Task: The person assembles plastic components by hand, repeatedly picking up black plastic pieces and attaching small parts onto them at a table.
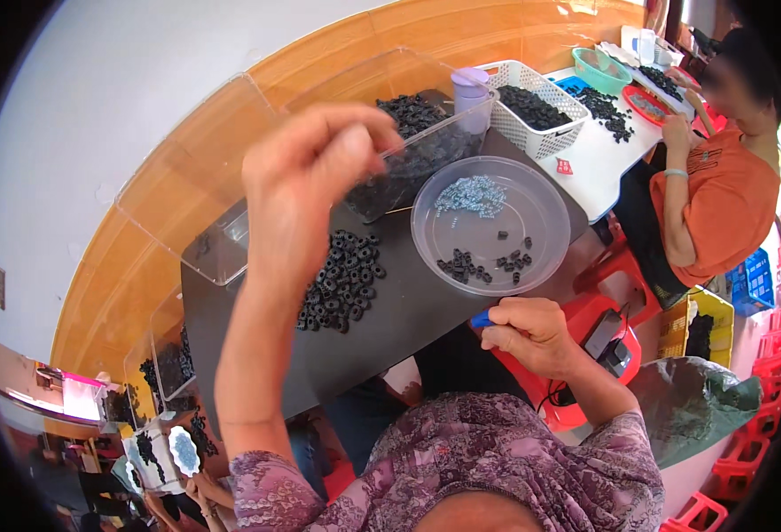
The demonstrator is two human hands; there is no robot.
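My left hand (pixel 319 164) is raised over the dark table, close to the clear bin of black parts. Its fingers are curled in toward the thumb, a little blurred, and anything between them is hidden. My right hand (pixel 532 335), at the table's near right edge, is closed round a small blue object (pixel 482 317); only its end shows. Just beyond it stands a round clear tub (pixel 421 232) holding small silvery metal pieces (pixel 474 195) and several short black parts (pixel 463 266). A pile of black plastic parts (pixel 341 284) lies on the table beneath my left forearm.
A large clear bin (pixel 399 168) of black parts stands at the back, with a lilac cup (pixel 471 89) and white basket (pixel 532 137) beside it. A person in orange (pixel 727 195) works at the white table on the right. Red stools (pixel 576 355) stand near my right arm.
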